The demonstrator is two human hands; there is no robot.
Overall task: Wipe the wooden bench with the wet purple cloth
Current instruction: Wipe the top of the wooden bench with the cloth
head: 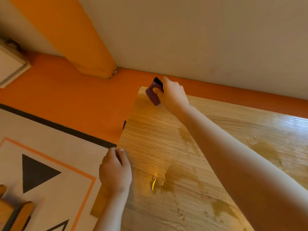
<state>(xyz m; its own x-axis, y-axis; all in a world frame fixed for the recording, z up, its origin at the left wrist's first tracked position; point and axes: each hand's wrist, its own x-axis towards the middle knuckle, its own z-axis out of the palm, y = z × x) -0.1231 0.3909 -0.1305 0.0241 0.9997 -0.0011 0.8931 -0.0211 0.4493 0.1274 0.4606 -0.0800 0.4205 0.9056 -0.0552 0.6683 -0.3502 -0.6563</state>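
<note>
Reaching across a light wood-grain table (216, 130), a person presses a folded purple cloth (152, 95) onto the far left corner of the top, close to where it meets an orange floor (80, 100) and a pale wall (200, 39). The right hand (173, 95) is closed around the cloth, fingers curled over its upper edge and the thumb bearing on its face, so that only the lower part of the fabric shows flat against the wood; something dark sits at the top of the cloth, too small to make out. The right arm stretches diagonally from the lower right of the view. The left hand (115, 170) rests at the table's near left edge with its fingers bent over the rim, gripping the board itself and nothing else. Wet patches and beads of water (158, 180) glisten on the surface between the two hands and further along toward the right, some catching the light. Beside the table lies a cream rug (55, 144) with a dark border, an orange line and dark triangles, and an orange column (71, 35) rises along the wall at upper left.
</note>
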